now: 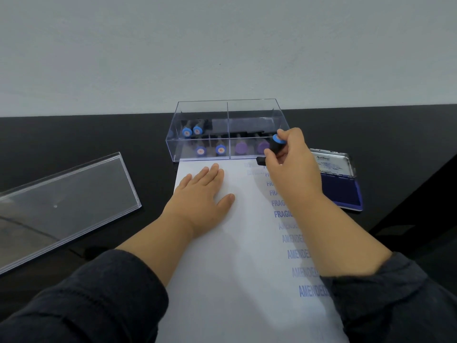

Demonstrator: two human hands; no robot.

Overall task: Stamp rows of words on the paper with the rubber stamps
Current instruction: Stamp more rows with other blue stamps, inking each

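Six stamps (200,151) boxed, one stamp (276,144) in right hand (291,159).

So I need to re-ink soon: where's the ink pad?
In the head view, the ink pad lies open on the black table, right of the paper, just behind the right hand.

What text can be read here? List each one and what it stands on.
"Artline": ink pad lid.
"AMENDED", cut off by the right arm: rows low on the paper.
"FRAGIL", cut off: rows higher up.
Faint marks by the stamp in the right hand: unreadable.
Stamp-cap labels in the clear box: too small.
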